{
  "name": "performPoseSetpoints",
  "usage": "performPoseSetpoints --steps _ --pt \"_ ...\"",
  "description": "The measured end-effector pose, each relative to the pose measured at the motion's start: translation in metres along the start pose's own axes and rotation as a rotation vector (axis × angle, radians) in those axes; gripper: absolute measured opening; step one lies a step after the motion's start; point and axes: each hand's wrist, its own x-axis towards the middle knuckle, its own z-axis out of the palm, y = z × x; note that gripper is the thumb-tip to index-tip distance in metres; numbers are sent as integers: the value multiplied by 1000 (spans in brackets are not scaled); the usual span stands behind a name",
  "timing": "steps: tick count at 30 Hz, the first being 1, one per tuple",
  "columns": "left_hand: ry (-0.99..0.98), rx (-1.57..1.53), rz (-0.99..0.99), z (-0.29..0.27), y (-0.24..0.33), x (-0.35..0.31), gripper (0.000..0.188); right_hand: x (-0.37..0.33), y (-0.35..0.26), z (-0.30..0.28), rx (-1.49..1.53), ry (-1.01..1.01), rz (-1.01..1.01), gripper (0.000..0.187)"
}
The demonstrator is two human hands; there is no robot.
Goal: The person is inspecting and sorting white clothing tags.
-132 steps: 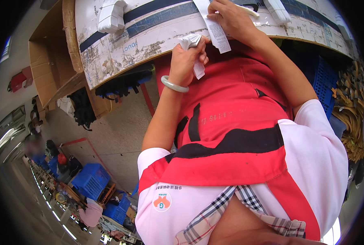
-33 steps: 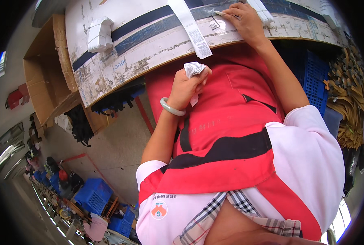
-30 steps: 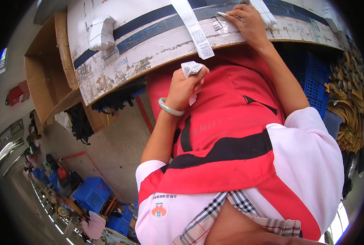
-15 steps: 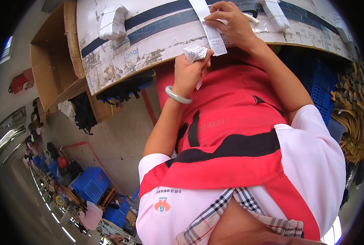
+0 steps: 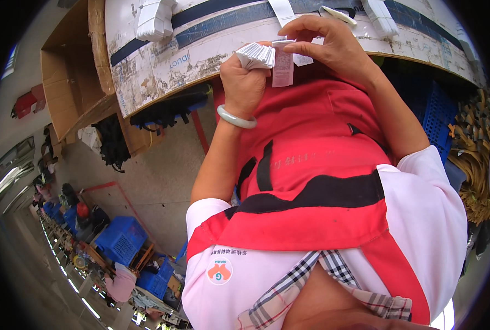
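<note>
My left hand [image 5: 243, 83] is closed around a fanned stack of folded white labels [image 5: 254, 56], their edges pointing up. Beside the stack, a printed white label [image 5: 283, 70] hangs down over the red apron. My right hand [image 5: 336, 45] pinches this label near its top between thumb and fingers. Behind the right hand, a long white label strip [image 5: 281, 10] lies on the tabletop, and a printed end of label shows below the fingers. My left wrist wears a pale bangle [image 5: 236, 117].
On the worn, taped tabletop [image 5: 201, 63] lie a white label bundle [image 5: 155, 21] at left, another bundle [image 5: 381, 18] at right and a pale slim tool [image 5: 338, 15]. A cardboard box [image 5: 72, 82] stands left. At right are a blue crate [image 5: 438, 118] and tan strips [image 5: 470, 165].
My right hand has come down and nearer my left hand, now pinching a label beside the stack. My left hand has shifted slightly left, turning the stack more sideways.
</note>
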Motion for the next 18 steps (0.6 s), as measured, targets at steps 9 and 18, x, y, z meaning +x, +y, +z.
performPoseSetpoints --steps 9,18 --pt "10 -81 -44 7 -3 1 21 -3 7 2 13 -13 -61 21" --pt "21 -108 8 8 -7 -2 18 -3 8 5 37 -52 -24 20"
